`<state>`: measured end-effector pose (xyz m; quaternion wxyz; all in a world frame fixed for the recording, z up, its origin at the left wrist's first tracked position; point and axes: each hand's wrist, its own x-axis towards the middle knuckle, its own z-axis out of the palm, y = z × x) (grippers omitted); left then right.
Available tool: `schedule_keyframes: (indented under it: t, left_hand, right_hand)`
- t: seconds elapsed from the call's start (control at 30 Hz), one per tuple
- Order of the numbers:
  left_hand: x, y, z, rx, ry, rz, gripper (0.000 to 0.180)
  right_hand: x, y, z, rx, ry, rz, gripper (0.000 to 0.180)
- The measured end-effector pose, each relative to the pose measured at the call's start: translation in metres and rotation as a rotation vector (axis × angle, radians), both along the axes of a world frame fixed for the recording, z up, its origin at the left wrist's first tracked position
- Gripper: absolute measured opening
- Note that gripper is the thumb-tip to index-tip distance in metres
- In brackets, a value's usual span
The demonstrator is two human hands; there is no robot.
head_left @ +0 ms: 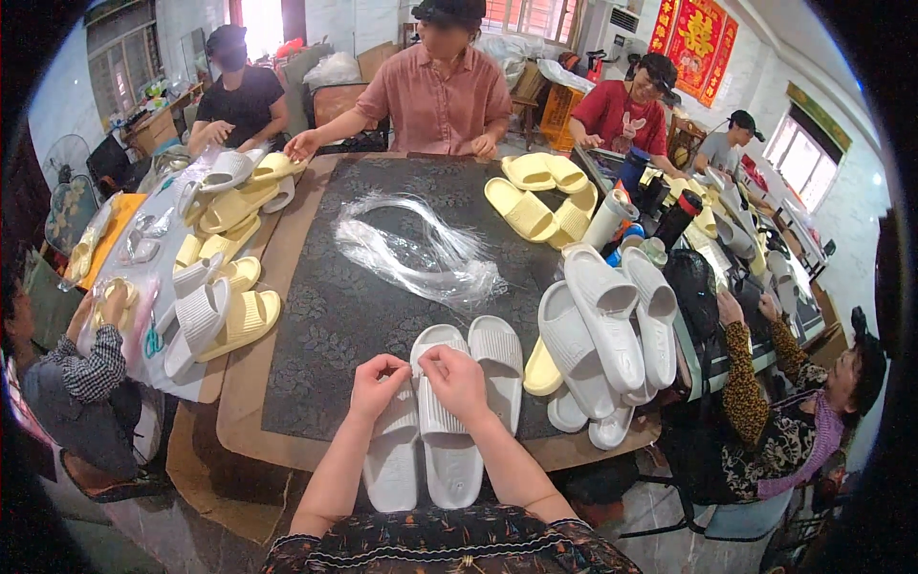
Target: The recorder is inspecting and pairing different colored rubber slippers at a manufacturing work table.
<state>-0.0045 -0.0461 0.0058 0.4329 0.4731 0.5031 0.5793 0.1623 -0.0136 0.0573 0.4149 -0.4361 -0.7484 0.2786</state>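
Note:
Both of my hands are in front of me, over a group of light grey slippers on the table. My left hand [380, 385] is closed in a pinch above the strap of the left grey slipper [391, 471]. Beside it, my right hand [453, 385] pinches at the strap of the middle grey slipper [453, 469]. Whatever sits between the fingertips is too small to make out. Another grey slipper [496, 356] lies just right of my right hand. Beyond my hands, a loose bundle of clear plastic strands [469, 279] rests on the dark tabletop [311, 344].
Grey slippers [602, 306] are piled at my right, with a yellow one [542, 371] partly under them. Yellow slippers [521, 210] lie farther back. More slippers [239, 320] line the left side, near scissors [153, 340]. Bottles [679, 215] stand right. Several people work around the tables.

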Motion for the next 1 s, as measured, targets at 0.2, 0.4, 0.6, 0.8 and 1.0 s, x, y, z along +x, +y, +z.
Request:
schedule_keyframes:
  t: [0.2, 0.4, 0.6, 0.8, 1.0]
  left_hand:
    - [0.000, 0.001, -0.001, -0.009, -0.024, 0.006, 0.009]
    - [0.002, -0.002, 0.005, -0.042, -0.057, 0.055, 0.009]
    - [0.000, -0.001, 0.001, -0.037, 0.087, 0.009, 0.009]
    - [0.000, 0.000, 0.004, -0.053, -0.085, 0.029, 0.009]
    - [0.002, -0.001, 0.006, -0.086, -0.024, 0.020, 0.008]
  right_hand:
    - [0.001, 0.002, -0.001, 0.048, -0.036, 0.019, 0.016]
    - [0.001, -0.001, -0.002, -0.024, 0.000, -0.004, 0.015]
    - [0.000, -0.001, 0.003, 0.027, -0.014, 0.017, 0.016]
    - [0.001, 0.001, 0.001, 0.006, 0.012, 0.008, 0.016]
    - [0.003, -0.001, 0.004, -0.080, 0.009, -0.036, 0.015]
